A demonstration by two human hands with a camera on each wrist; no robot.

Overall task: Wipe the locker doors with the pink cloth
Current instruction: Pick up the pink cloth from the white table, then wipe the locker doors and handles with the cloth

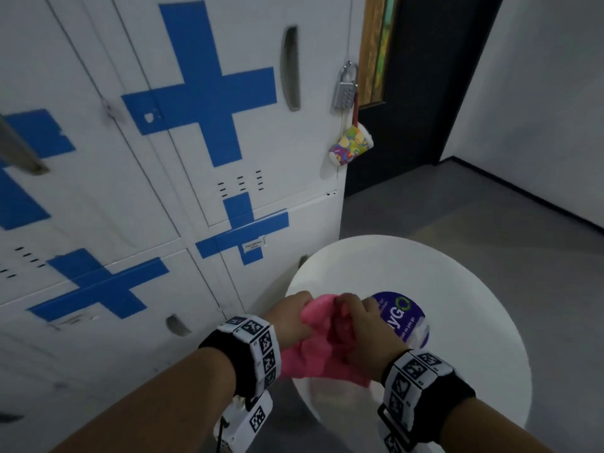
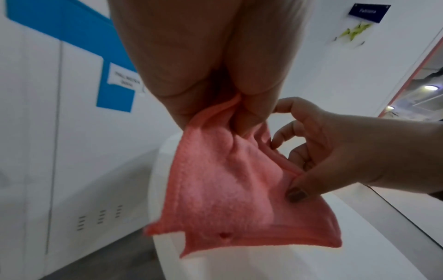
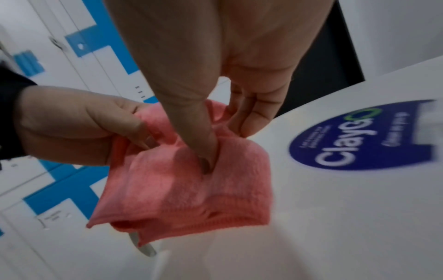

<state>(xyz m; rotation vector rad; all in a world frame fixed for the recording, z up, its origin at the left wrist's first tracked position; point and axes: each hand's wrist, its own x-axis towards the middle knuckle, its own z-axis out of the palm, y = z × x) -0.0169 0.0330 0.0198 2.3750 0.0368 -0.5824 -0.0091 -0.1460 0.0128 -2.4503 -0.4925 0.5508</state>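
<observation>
The pink cloth [image 1: 313, 348] [image 2: 227, 189] [image 3: 182, 181] hangs between both my hands just above the round white table [image 1: 457, 322]. My left hand [image 1: 291, 315] [image 2: 206, 94] [image 3: 79, 123] pinches one upper edge of it. My right hand [image 1: 362, 325] [image 3: 215, 136] [image 2: 323, 151] pinches the other edge, thumb pressed into the fabric. White locker doors [image 1: 196, 158] with blue tape crosses stand to the left of the hands, apart from the cloth.
A keypad padlock [image 1: 344, 89] and a colourful pouch [image 1: 351, 145] hang at the locker bank's right edge. A dark door [image 1: 425, 93] lies beyond. A blue round sticker [image 1: 403, 313] marks the table top. Grey floor [image 1: 457, 197] stretches to the right.
</observation>
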